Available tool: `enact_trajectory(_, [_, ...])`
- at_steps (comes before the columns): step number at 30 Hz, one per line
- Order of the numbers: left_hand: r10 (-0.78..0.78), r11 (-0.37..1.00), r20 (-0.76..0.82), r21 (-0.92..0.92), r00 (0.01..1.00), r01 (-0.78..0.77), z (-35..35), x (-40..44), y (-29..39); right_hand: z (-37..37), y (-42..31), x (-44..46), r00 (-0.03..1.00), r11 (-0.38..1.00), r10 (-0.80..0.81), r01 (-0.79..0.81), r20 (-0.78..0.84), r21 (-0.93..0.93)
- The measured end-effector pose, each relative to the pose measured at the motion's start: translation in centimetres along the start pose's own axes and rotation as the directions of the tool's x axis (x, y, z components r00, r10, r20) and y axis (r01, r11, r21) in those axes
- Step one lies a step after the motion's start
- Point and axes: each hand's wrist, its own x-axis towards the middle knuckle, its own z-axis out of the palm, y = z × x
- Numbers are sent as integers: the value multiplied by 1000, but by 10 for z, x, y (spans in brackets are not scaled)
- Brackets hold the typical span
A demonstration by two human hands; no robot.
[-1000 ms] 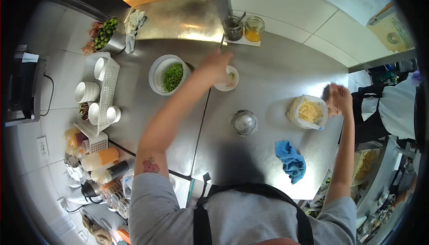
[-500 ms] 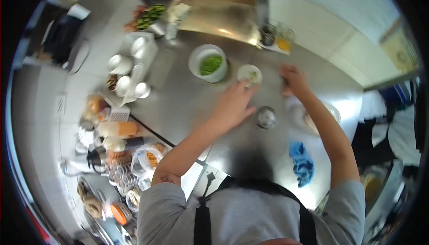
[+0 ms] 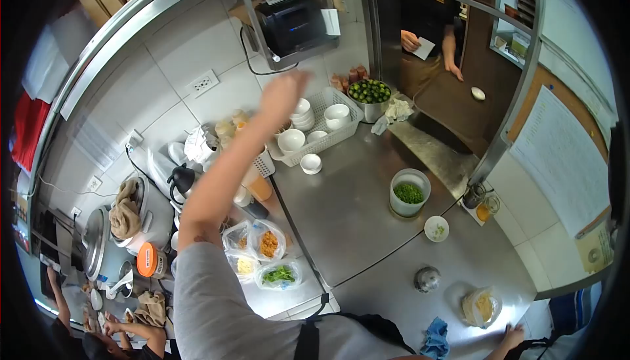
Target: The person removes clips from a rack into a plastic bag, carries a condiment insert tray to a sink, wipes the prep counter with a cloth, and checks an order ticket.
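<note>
My left hand is raised over the back left of the counter, in front of the wall and just below the black printer. It is blurred, its fingers look curled, and what it holds, if anything, cannot be made out. Beneath it stands a white basket with white bowls. At the lower right edge, my right hand shows only in part, near a bag of pale shreds. A small white dish with green bits sits beside a tub of chopped greens.
A metal pot of green limes stands by the opening, where a person holds a white paper. Bags of orange and green food, bottles and a rice cooker line the left. A blue cloth lies in front. Another person works at lower left.
The view has swung left. My left hand has moved from near the small dish up toward the printer. My right hand has moved from the counter's middle to its right edge.
</note>
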Motion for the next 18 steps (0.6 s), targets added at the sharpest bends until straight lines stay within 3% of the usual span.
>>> enact_trajectory(1, [-31, 1000, -42, -1, 999, 31, -5, 18, -20, 10, 19, 1, 983, 962, -180, 170, -28, -216])
enact_trajectory(2, [63, 996, -72, 73, 995, -58, -13, 34, -34, 7, 25, -1, 986, 967, -121, 91, -112, -239])
enact_trajectory(4, [186, 973, -108, 155, 976, -169, -24, 67, -49, -5, 8, 1, 932, 998, 51, -39, -358, 41])
enact_trajectory(6, [167, 972, -163, 190, 972, -135, -18, 99, -62, -24, -14, 10, 891, 955, 49, 90, -452, 281])
enact_trajectory(8, [79, 971, -257, 237, 963, -16, -2, 136, -81, -76, -46, 7, 972, 806, -150, 227, -183, 547])
enact_trajectory(9, [-98, 944, -239, 284, 966, 166, 6, 159, -94, -111, -69, -7, 959, 695, -274, 248, -70, 675])
enact_trajectory(11, [-497, 867, -144, -28, 856, 498, 1, 195, -105, -168, -109, -55, 939, 616, -327, 129, 104, 777])
enact_trajectory(12, [-504, 862, -84, -103, 859, 496, 11, 221, -141, -199, -132, -86, 915, 575, -358, 61, 184, 816])
enact_trajectory(13, [-507, 850, -19, -175, 862, 496, 24, 237, -175, -242, -159, -126, 802, 623, -421, -84, 424, 778])
enact_trajectory(14, [-495, 843, -101, -297, 863, 449, 31, 240, -185, -258, -177, -159, 690, 558, -565, -87, 454, 826])
enact_trajectory(15, [-506, 849, -217, -295, 835, 438, 37, 244, -188, -273, -195, -193, 554, 492, -689, -117, 468, 863])
enact_trajectory(17, [-395, 829, -230, -506, 889, 237, 32, 234, -179, -288, -218, -252, 297, 446, -732, -472, 613, 761])
enact_trajectory(18, [-362, 856, -299, -482, 883, 187, 26, 227, -163, -260, -221, -257, 361, 527, -738, -219, 570, 821])
